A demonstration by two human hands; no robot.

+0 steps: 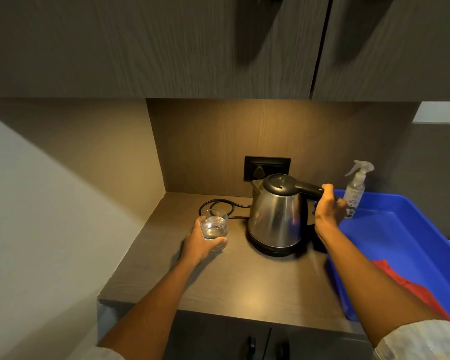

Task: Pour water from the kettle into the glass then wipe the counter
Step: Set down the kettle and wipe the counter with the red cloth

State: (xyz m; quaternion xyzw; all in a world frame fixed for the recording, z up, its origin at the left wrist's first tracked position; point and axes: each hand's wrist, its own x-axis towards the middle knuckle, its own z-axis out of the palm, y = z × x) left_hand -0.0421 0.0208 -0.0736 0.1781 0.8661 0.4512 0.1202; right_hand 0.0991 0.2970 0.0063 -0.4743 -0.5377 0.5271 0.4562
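A steel kettle (276, 216) with a black lid and handle stands upright on its black base on the brown counter (231, 279). My right hand (327, 209) is closed around the kettle's handle. To the left, a clear glass (214, 226) with water in it rests on the counter, and my left hand (202, 245) grips it from the near side. A red cloth (411, 289) lies in the blue tray, partly hidden by my right forearm.
A blue tray (405, 229) fills the right side of the counter, with a clear spray bottle (356, 188) standing at its far corner. A black cord (218, 203) loops behind the glass to a wall socket (266, 166). Cabinets hang overhead; a wall closes the left.
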